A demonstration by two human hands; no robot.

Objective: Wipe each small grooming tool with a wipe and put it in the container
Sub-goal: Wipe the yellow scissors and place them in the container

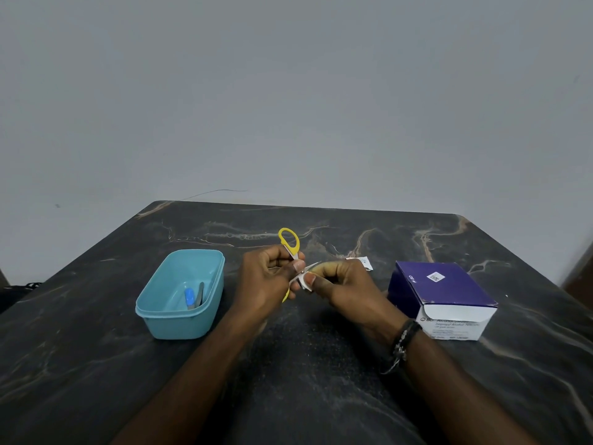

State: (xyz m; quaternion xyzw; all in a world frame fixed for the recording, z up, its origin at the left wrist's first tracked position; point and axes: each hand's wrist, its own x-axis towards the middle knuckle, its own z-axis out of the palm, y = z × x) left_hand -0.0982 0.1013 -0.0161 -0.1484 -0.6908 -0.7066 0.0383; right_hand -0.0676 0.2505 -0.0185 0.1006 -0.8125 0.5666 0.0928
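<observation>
Left hand [268,277] grips yellow scissors [289,242] above desk [321,364], beside teal container [179,293]. Right hand [340,282] fingers pinch white wipe [303,282] round blade. Scissors light, stiff, sharp-tipped; best held near pivot.

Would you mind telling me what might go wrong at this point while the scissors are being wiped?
1. The right hand pinches the small white wipe around the blades of the yellow-handled scissors; fingertips sit close to the edge and could get nicked.
2. The left hand holds the scissors in mid-air above the dark marble-patterned table, so a slip could drop them outside the light blue plastic container.
</observation>
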